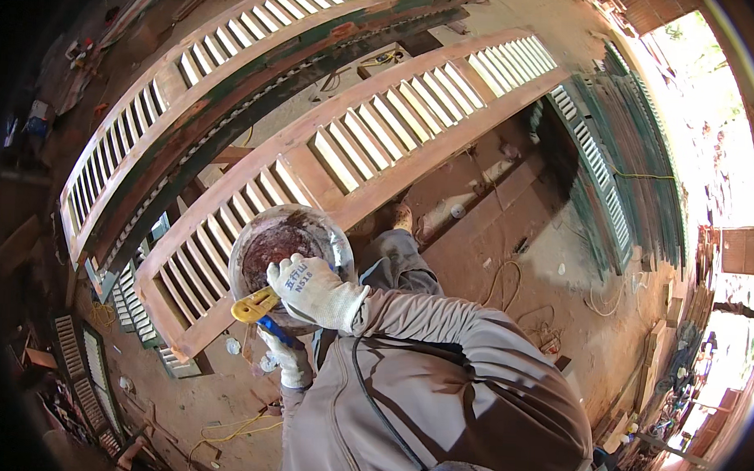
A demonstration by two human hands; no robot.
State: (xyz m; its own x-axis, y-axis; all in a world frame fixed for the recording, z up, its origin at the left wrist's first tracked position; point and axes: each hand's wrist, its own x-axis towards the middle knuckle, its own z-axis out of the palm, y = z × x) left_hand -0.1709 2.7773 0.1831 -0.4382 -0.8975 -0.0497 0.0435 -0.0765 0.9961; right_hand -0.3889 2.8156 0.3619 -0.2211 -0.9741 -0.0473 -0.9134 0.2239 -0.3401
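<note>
Round grey bowl with reddish-brown interior [333,242]: centre-left, overlapping long pale-wood louvred shutter [304,178]. White-gloved left hand [288,360]: fingers closed round blue end of yellow-and-blue hand tool [256,306], seemingly for control beside rim. White-gloved right hand [311,292]: fingers curled over bowl; pinching anything, cannot tell.

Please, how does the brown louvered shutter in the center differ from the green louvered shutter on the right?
The brown louvered shutter has a reddish-brown frame; the green louvered shutter has a dark green one. The brown one looks larger in this view; the green one looks smaller, being farther away. Both are long, with pale slats.
</note>
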